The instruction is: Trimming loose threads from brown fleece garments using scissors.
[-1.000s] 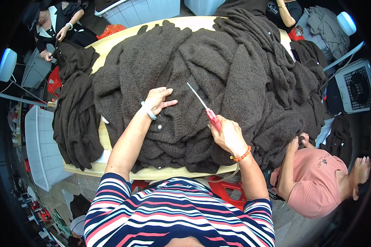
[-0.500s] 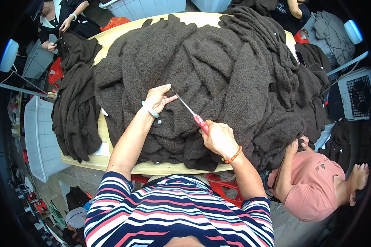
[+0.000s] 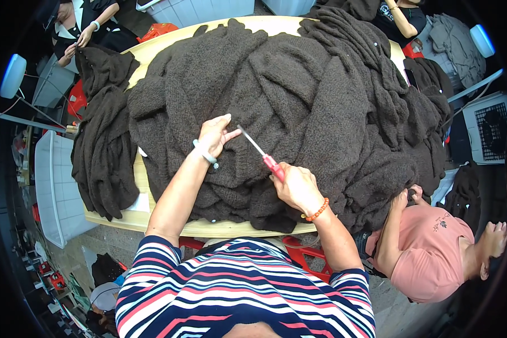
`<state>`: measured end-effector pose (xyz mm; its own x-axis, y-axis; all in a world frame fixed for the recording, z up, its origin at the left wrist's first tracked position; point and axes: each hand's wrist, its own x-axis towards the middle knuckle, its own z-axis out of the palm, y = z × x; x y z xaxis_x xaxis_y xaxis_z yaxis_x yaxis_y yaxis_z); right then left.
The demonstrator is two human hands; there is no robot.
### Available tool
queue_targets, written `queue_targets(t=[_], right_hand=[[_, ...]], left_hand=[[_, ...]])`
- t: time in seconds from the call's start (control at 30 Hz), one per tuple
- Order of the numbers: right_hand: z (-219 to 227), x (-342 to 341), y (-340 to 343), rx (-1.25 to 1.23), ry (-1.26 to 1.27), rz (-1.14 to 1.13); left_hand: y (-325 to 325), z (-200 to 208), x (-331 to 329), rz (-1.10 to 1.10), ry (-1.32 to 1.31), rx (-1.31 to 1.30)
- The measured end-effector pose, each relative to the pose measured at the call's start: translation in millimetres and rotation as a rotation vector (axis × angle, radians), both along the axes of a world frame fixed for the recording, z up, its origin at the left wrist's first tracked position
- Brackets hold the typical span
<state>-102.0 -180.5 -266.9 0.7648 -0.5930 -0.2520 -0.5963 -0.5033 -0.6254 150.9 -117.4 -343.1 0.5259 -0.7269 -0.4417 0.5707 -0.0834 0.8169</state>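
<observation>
Dark brown knit garments (image 3: 208, 84) lie in a thick heap before me. My left hand (image 3: 213, 137), a pale bracelet at its wrist, grips a fold of the knit; dark fabric shows between its two visible fingertips, and the other fingers are hidden. My right hand (image 3: 298, 187), wearing an orange bead bracelet, is closed around a red-handled tool with a thin metal shaft (image 3: 254, 142). The tool points up and left, its tip beside my left fingertips at the knit. What shape the tip has is too small to tell.
A pale wooden table (image 3: 225, 228) carries the heap. On my right, a person in a pink top (image 3: 428, 248) handles the knit's edge. Another person (image 3: 84, 28) works at the far left, one more at the far right (image 3: 397, 19). A white bin (image 3: 62, 186) stands left.
My hands and the tool stay almost in place, with the tool's tip shifted slightly up and left. The far-left person's hands have come together at the knit; the far-right person's arm has moved.
</observation>
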Motion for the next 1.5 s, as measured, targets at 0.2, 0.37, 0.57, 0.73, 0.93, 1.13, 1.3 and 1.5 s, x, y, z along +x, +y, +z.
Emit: queue_targets(t=[0.2,0.37,0.57,0.73,0.93,1.13,1.3,1.5], right_hand=[[-6,-35,-10,0.079,-0.15,-0.143],[-4,-43,-5,0.098,-0.138,-0.128],[-7,-50,-5,0.092,-0.137,-0.136],[-19,-58,-4,0.075,-0.202,-0.111],[-59,-62,2,0.11,-0.298,-0.199],[-80,-55,-3,0.08,-0.259,-0.229],[-187,-47,-28,0.301,-0.421,-0.382],[-117,-37,-28,0.115,-0.096,-0.277]], left_hand=[[70,72,-87,-0.321,-1.503,0.326],[91,28,-91,-0.219,-1.59,0.632],[80,11,-65,0.001,-1.625,0.577],[83,6,-66,0.037,-1.527,0.584],[62,7,-101,-0.032,-1.52,0.592],[59,-23,-67,0.052,-1.755,0.406],[63,11,-35,0.095,-1.161,0.226],[100,73,-32,0.205,-0.505,-0.173]])
